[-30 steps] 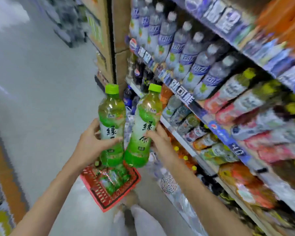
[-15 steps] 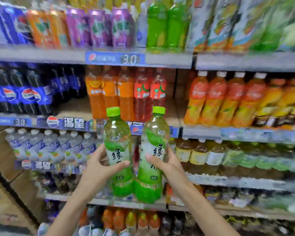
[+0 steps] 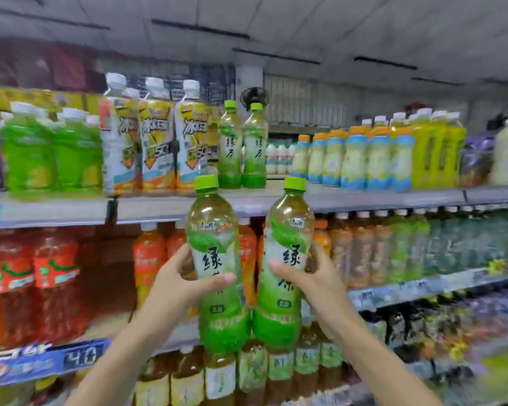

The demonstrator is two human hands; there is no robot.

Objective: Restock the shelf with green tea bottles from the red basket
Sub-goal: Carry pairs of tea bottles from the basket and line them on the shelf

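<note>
My left hand (image 3: pixel 178 281) grips a green tea bottle (image 3: pixel 216 238) with a green cap, held upright in front of the shelving. Beside it, my right hand (image 3: pixel 314 281) grips a second green tea bottle (image 3: pixel 285 238); the two bottles touch near their bases. Both caps reach the front edge of the top shelf (image 3: pixel 165 208). On that shelf, just behind, stand two matching green tea bottles (image 3: pixel 242 148) with a gap to their right. The red basket is out of view.
Tall orange-and-white iced tea bottles (image 3: pixel 156 142) stand left of the shelved green tea; blue-and-white bottles (image 3: pixel 352 159) stand to the right. Orange drinks (image 3: pixel 150 259) fill the shelf below, amber tea bottles (image 3: pixel 220 376) the one under it.
My view swung from the aisle floor and red basket up to the top shelves. Both hands lifted their bottles upward, from beside the basket to the level of the top shelf edge.
</note>
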